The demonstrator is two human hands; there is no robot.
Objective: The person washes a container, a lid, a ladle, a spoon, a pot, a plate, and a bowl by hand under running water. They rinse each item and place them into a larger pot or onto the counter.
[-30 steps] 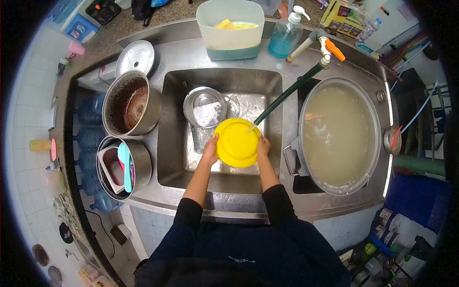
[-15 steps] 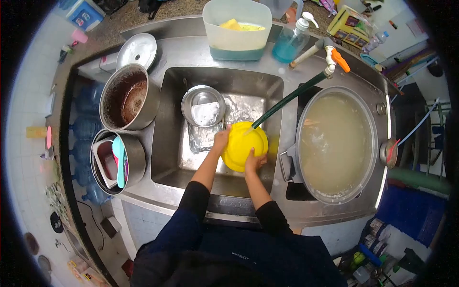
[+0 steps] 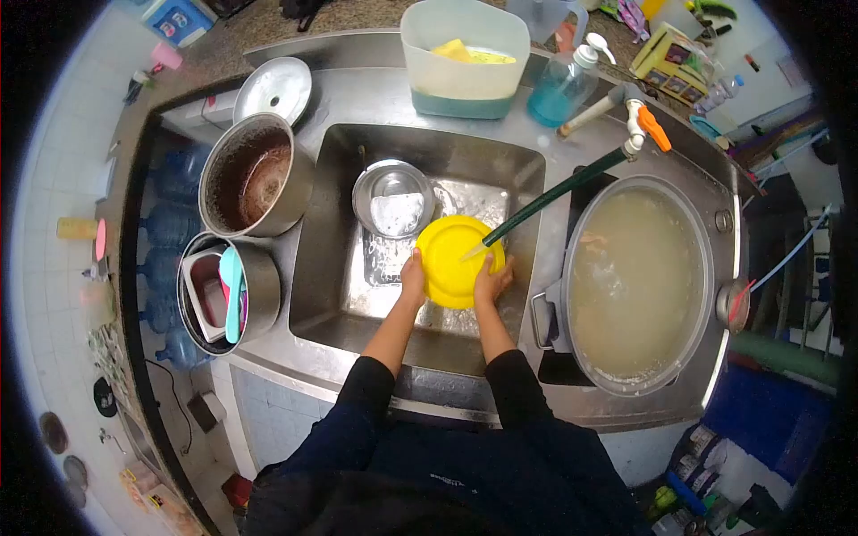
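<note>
Between both hands I hold a round yellow plastic plate [image 3: 450, 281] over the sink [image 3: 308, 295]. My left hand [image 3: 413, 279] grips its left edge. My right hand [image 3: 492, 280] grasps the right edge, with some fingers out of sight behind it. A dark green hose [image 3: 554, 201] ends just above the plate, and a thin stream of water appears to fall onto it. Behind the plate, a round metal bowl [image 3: 365, 214] with something whitish in it sits in the sink, by a rectangular metal tray [image 3: 382, 266].
Left of the sink stand a brown-stained pot [image 3: 214, 192] and a pot [image 3: 265, 290] holding utensils. A large tub of cloudy water [image 3: 639, 286] is on the right. At the back are a container with sponges [image 3: 465, 89], a soap pump bottle [image 3: 559, 94] and an orange-handled tap [image 3: 655, 128].
The plate has turned in my hands and now faces up more squarely. My right hand has shifted up along its right edge. The whole view has moved slightly.
</note>
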